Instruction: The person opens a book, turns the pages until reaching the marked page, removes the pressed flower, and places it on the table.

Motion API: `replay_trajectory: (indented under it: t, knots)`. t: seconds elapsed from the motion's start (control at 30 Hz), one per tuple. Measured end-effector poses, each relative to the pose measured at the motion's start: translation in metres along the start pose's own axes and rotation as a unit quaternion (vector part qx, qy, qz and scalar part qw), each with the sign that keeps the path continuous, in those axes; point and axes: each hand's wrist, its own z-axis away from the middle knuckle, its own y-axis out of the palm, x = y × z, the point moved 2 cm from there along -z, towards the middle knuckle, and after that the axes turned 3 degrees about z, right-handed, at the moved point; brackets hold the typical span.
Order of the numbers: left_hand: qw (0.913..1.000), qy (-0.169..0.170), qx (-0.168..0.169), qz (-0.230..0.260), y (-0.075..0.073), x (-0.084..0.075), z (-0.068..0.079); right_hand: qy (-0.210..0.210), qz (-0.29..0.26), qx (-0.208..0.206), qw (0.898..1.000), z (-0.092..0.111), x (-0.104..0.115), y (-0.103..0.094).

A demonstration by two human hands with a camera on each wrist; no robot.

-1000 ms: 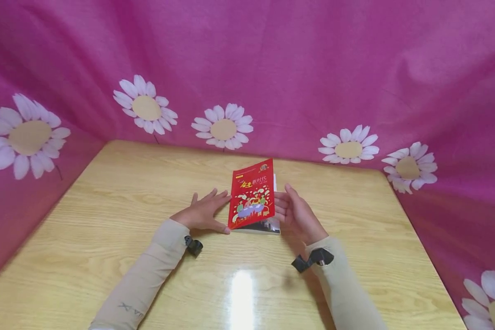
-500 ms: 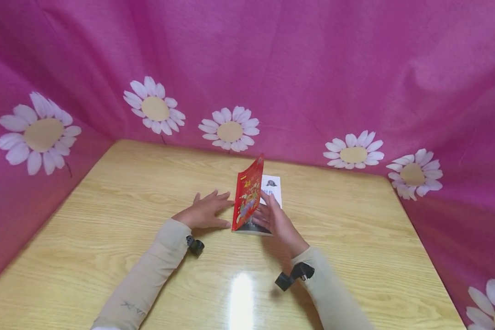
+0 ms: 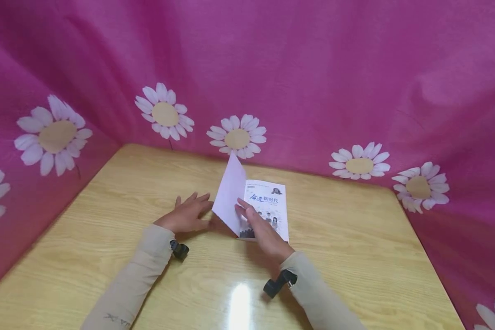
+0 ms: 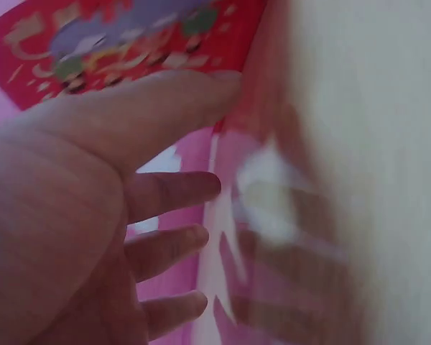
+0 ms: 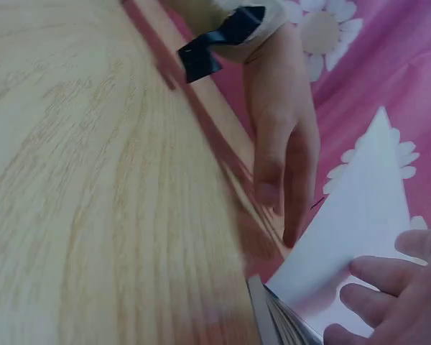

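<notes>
A thin book lies on the wooden table with its front cover (image 3: 229,197) lifted and leaning left, white inner side towards me. Its first page (image 3: 268,198) shows blue Chinese lettering and printed figures. My right hand (image 3: 265,234) reaches over that page, its extended fingers against the inside of the cover. In the right wrist view the right fingers (image 5: 379,274) touch this white sheet. To the left of the book, my left hand (image 3: 187,215) is spread low, its fingertips near the cover. The left wrist view shows the red outer side (image 4: 151,36) beyond the left thumb.
The wooden table (image 3: 181,284) extends around the book, with a bright light reflection at the front. A pink cloth (image 3: 293,82) with white daisies hangs along the back and sides. Black camera mounts (image 3: 280,282) sit on both wrists.
My right hand has moved left and swung the red cover from nearly closed to upright and over to the left, uncovering the first page. The left hand has stayed beside the book.
</notes>
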Motion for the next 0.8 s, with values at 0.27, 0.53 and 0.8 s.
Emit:
replay_trajectory:
  t: [0.27, 0.53, 0.8]
  knots:
    - [0.9978, -0.053, -0.038, 0.014, -0.028, 0.026, 0.012, 0.005, 0.091, 0.019, 0.996, -0.005, -0.001, 0.012]
    - [0.995, -0.054, -0.083, 0.013, -0.035, 0.029, 0.012, -0.025, 0.202, 0.042, 0.978, -0.008, 0.001, 0.021]
    - [0.9966, -0.013, -0.081, -0.009, -0.023, 0.013, 0.002, -0.036, 0.286, 0.064, 0.956, -0.008, 0.005, 0.029]
